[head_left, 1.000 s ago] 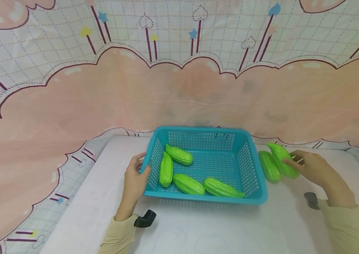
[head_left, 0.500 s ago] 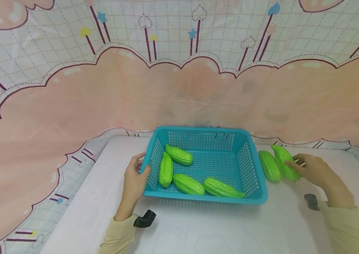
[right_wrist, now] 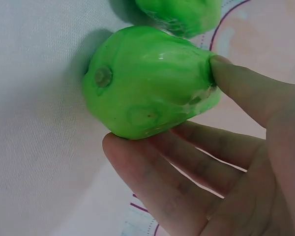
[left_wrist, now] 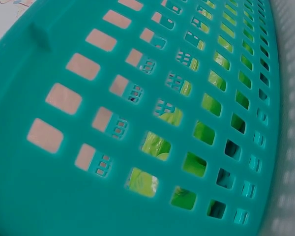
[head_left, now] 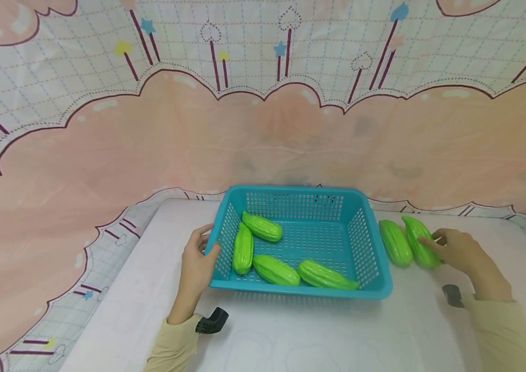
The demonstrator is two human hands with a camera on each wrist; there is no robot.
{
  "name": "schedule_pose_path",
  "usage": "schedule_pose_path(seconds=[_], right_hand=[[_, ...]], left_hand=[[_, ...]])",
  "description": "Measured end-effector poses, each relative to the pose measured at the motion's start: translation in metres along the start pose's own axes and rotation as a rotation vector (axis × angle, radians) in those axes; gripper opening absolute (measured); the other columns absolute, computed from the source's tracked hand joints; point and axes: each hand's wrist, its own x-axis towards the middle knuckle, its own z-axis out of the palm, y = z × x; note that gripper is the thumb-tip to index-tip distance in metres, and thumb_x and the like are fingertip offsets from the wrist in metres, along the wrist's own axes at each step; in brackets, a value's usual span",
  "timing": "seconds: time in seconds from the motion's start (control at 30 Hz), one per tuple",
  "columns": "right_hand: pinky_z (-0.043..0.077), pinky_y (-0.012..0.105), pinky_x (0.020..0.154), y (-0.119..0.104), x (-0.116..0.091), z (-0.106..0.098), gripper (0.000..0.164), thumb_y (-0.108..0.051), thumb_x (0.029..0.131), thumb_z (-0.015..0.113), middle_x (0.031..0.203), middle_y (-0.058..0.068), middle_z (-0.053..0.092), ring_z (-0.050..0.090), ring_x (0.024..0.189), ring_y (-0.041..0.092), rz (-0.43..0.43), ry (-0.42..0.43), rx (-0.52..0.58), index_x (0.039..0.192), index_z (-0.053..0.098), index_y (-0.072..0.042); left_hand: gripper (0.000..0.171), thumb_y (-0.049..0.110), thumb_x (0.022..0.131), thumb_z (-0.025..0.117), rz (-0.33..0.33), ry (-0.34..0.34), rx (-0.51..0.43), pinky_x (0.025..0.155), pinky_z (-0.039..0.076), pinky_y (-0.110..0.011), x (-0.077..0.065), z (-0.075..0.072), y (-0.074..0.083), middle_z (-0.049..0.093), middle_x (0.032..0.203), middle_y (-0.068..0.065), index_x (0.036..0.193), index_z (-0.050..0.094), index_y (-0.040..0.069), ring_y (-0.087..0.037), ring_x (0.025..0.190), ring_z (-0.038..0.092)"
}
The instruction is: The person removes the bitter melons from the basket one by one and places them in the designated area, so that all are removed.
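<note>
- The left hand (head_left: 200, 263) gripped the left rim of the blue basket (head_left: 295, 291).
- Right of the basket, the right hand (head_left: 460, 250) held the outer gourd (head_left: 423, 254) between thumb and fingers; whether the table (head_left: 291, 330) bore its weight was hard to tell.
- The inner gourd (head_left: 396, 244) lay between that one and the basket's right wall.
- Four green gourds (head_left: 276, 269) lay inside the basket, toward its left and near sides.
- The outer gourd looked smooth and rounded, so an uneven release could have let it roll away from the basket.
- A sideways nudge could have driven the inner gourd against the basket.
- A hard tug by the left hand could have shifted the basket, sending its loose gourds rolling.
</note>
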Motion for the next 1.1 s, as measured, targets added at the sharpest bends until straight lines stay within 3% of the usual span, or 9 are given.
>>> schedule_pose_path(seconds=[0.67,0.97,1.1], right_hand=[[0.052,0.052,0.072,-0.0046,0.0049,-0.0031,0.083,-0.056,0.101,0.041,0.112,0.039,0.059,0.07,0.073,0.025,0.04,-0.064,0.037,0.126,0.044,0.023],[0.054,0.047,0.068,-0.0059,0.0033,-0.0038,0.082,-0.056,0.101,0.042,0.112,0.039,0.059,0.068,0.073,0.025,0.014,-0.053,0.023,0.126,0.045,0.023],[0.053,0.05,0.068,-0.0085,0.0016,-0.0067,0.08,-0.055,0.101,0.041,0.114,0.04,0.059,0.066,0.078,0.031,0.002,-0.043,-0.005,0.126,0.046,0.021]], left_hand=[[0.048,0.006,0.095,0.054,0.003,0.003,-0.006,0.084,0.052,-0.043,0.0003,0.0003,-0.0004,0.064,0.124,-0.02,0.143,0.047,0.007,-0.03,0.11,0.061],[0.048,0.006,0.095,0.053,0.008,0.003,-0.006,0.086,0.052,-0.044,0.001,0.0006,-0.0008,0.064,0.124,-0.021,0.143,0.047,0.007,-0.03,0.11,0.062],[0.048,0.006,0.096,0.053,0.008,-0.001,-0.003,0.087,0.052,-0.046,0.0005,0.0,-0.0006,0.064,0.124,-0.021,0.143,0.047,0.007,-0.031,0.112,0.062]])
